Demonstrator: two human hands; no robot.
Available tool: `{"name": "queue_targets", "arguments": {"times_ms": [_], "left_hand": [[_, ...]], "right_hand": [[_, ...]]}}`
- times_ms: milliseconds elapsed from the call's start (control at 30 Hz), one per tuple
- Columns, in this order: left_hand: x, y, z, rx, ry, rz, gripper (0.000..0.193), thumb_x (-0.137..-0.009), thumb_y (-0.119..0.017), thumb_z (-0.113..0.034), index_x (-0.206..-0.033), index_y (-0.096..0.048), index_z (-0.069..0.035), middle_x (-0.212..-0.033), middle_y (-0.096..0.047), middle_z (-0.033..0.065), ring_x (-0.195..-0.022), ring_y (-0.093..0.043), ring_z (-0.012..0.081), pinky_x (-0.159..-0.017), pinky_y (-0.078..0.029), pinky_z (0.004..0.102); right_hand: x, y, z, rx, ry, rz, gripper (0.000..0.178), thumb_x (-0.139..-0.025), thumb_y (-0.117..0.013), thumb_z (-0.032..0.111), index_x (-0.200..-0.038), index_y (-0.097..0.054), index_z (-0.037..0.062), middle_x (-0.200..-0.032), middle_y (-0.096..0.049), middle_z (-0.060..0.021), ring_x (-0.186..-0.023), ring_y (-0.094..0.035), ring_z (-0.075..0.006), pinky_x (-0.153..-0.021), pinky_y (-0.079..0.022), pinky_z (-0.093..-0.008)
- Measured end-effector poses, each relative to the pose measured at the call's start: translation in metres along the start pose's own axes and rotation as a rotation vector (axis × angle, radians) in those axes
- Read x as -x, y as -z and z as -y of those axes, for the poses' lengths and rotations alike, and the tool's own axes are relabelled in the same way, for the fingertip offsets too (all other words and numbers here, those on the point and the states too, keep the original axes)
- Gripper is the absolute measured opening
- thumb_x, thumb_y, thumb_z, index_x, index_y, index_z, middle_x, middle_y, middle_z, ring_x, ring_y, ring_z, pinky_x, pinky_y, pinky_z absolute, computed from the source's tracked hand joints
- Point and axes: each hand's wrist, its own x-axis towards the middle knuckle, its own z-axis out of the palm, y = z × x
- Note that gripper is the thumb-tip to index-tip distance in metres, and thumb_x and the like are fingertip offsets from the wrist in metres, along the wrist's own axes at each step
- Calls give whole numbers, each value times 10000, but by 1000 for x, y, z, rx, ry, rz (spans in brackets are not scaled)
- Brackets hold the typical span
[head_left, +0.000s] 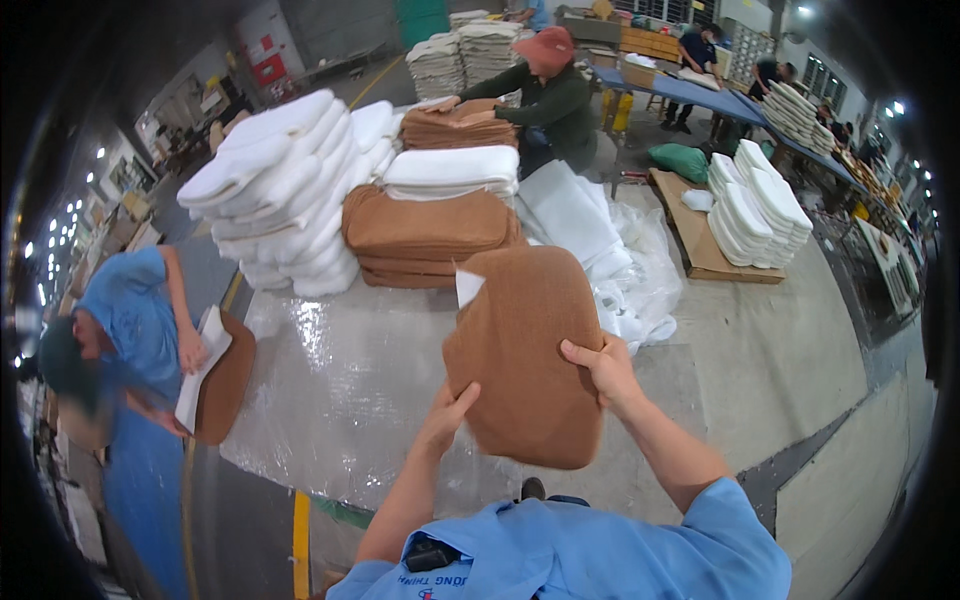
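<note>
Held up before me is a brown fabric cushion cover with rounded corners. A white corner sticks out at its upper left. My left hand grips the lower left edge, thumb on the front face. On the right edge, my right hand holds it the same way; the fingers of both hands are partly hidden behind it. Beyond it lies a stack of brown covers, with folded white pads behind them. More brown covers are piled farther back.
A tall pile of white pads stands at left. Clear plastic wrap and white sheets lie right of centre. White pads rest on a board at right. One co-worker handles a brown-and-white piece; another reaches over the far pile.
</note>
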Motion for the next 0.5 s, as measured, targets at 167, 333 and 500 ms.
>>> {"name": "queue_targets", "arguments": {"times_ms": [167, 333, 500], "left_hand": [[-55, -19, -88, -435, 69, -181, 606, -1038, -640, -481, -1356, -664, 34, -1270, -730, 158, -1195, -682, 277, -1046, -509, 400], [-79, 19, -45, -770, 172, 203, 745, -1024, -562, -620, -1324, -683, 51, -1250, -730, 250, -1178, -701, 364, -1023, -520, 451], [-38, 40, 39, -862, 509, 506, 692, -1036, -577, -590, -1350, -683, 18, -1259, -730, 199, -1175, -682, 284, -1006, -523, 418]], "right_hand": [[34, -32, -12, -344, -111, -135, 592, -901, -836, 204, -1374, -556, -17, -1239, -695, -110, -1104, -677, -212, -955, -547, -384], [88, -36, -57, -505, -515, 16, 566, -913, -830, 287, -1366, -568, 69, -1186, -654, -94, -956, -681, -216, -808, -608, -378], [131, -16, -121, -693, -971, 203, 560, -968, -776, 344, -1378, -549, 38, -1248, -616, -143, -1029, -706, -290, -789, -651, -419]]}}
